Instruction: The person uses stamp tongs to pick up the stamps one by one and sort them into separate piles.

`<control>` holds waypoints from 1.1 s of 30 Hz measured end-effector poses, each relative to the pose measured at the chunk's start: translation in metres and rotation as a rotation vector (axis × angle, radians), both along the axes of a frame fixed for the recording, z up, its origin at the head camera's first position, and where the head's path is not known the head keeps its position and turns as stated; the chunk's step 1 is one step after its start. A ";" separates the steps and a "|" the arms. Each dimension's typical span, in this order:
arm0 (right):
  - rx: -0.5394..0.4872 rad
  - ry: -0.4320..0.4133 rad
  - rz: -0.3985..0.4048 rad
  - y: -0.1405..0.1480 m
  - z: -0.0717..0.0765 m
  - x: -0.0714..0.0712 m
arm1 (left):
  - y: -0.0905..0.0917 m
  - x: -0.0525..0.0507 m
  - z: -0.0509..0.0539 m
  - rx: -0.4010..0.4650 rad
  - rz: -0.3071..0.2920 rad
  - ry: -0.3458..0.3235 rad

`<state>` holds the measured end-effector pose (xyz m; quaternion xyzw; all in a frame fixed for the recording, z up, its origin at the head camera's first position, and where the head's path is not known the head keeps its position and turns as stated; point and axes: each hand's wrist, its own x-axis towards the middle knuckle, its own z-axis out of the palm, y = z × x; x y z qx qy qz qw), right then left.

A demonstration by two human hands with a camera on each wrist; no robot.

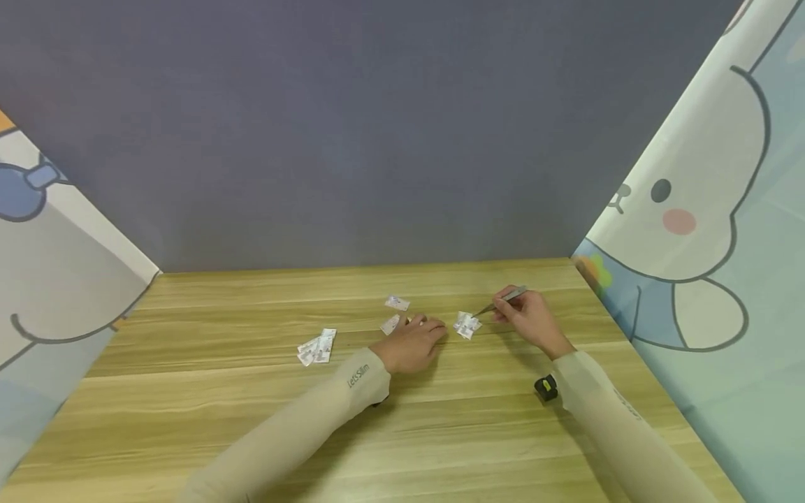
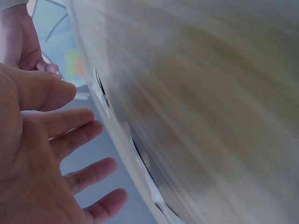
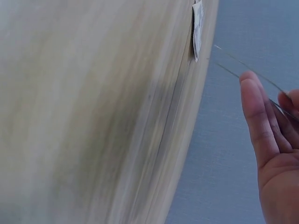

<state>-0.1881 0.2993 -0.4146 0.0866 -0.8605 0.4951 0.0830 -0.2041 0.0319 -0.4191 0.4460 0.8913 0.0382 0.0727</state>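
Metal tweezers [image 1: 512,295] are held in the right hand [image 1: 531,321], between thumb and fingers; in the right wrist view their two tips [image 3: 224,58] stand apart with nothing between them. In the head view the tips lie at a small pile of printed paper pieces [image 1: 467,325]. To the left of that pile is the left hand [image 1: 411,344], palm down with nothing gripped. The left wrist view shows its fingers [image 2: 93,175] spread and slightly bent. A paper piece [image 1: 390,324] lies partly beside the left hand, and another [image 1: 397,302] lies behind it.
Two overlapping paper pieces [image 1: 323,346] lie left of the left hand on the wooden table [image 1: 220,391]. A small black object [image 1: 546,388] is by the right sleeve. A grey panel [image 1: 365,140] stands behind the table, with cartoon-printed sheets [image 1: 711,209] at both sides.
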 end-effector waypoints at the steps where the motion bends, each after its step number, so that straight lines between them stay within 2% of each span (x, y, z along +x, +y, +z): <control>1: -0.005 -0.007 0.010 -0.002 0.003 0.001 | 0.003 0.000 0.000 -0.005 -0.005 0.001; 7: -0.006 -0.014 0.033 -0.012 0.023 0.012 | 0.019 0.001 -0.001 -0.072 -0.015 -0.003; 12: 0.000 -0.022 0.029 -0.013 0.025 0.014 | 0.025 0.000 -0.003 -0.100 -0.021 0.013; 15: -0.010 -0.029 0.032 -0.011 0.022 0.012 | 0.027 0.000 -0.006 -0.122 -0.025 0.032; 18: -0.029 -0.021 0.030 -0.004 0.013 0.007 | 0.028 0.000 -0.008 -0.110 -0.023 0.039; 23: -0.057 -0.035 0.021 0.004 -0.002 -0.001 | 0.032 0.001 -0.008 -0.077 -0.013 0.005; 29: -0.091 -0.054 0.045 0.002 -0.006 -0.005 | 0.035 0.004 -0.006 -0.145 -0.015 -0.004; 33: -0.095 -0.071 0.061 0.001 -0.007 -0.006 | 0.035 0.005 -0.007 -0.148 -0.021 0.012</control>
